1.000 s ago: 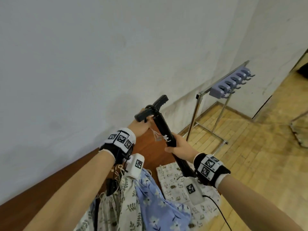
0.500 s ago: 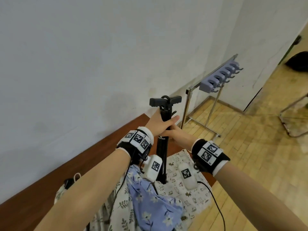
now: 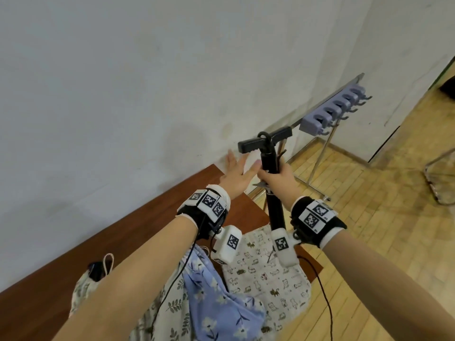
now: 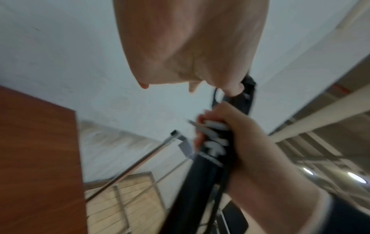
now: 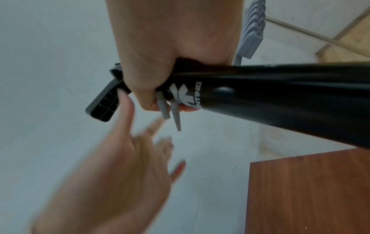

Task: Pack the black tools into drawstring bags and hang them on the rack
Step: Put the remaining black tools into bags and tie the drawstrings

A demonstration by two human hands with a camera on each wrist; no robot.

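Observation:
A long black pump [image 3: 275, 207] with a T-handle [image 3: 264, 141] stands upright above the table. My right hand [image 3: 275, 179] grips its shaft just below the handle; the right wrist view shows the fist [image 5: 170, 47] round the black tube [image 5: 280, 91] beside two grey nozzles [image 5: 172, 110]. My left hand [image 3: 236, 177] is off the pump, to its left, fingers straight and spread [image 5: 120, 166]. A cat-print drawstring bag [image 3: 266, 279] lies flat under the pump's lower end. A blue floral bag [image 3: 216, 299] lies beside it.
A leaf-print bag [image 3: 83, 289] with something black in its mouth lies at the left on the brown table [image 3: 147, 222]. A metal rack with lilac hooks [image 3: 332, 112] stands on the wooden floor at the right, by the white wall.
The pump went from tilted to upright and a little higher. My left hand let go of the shaft and opened out to the left; my right hand kept its grip.

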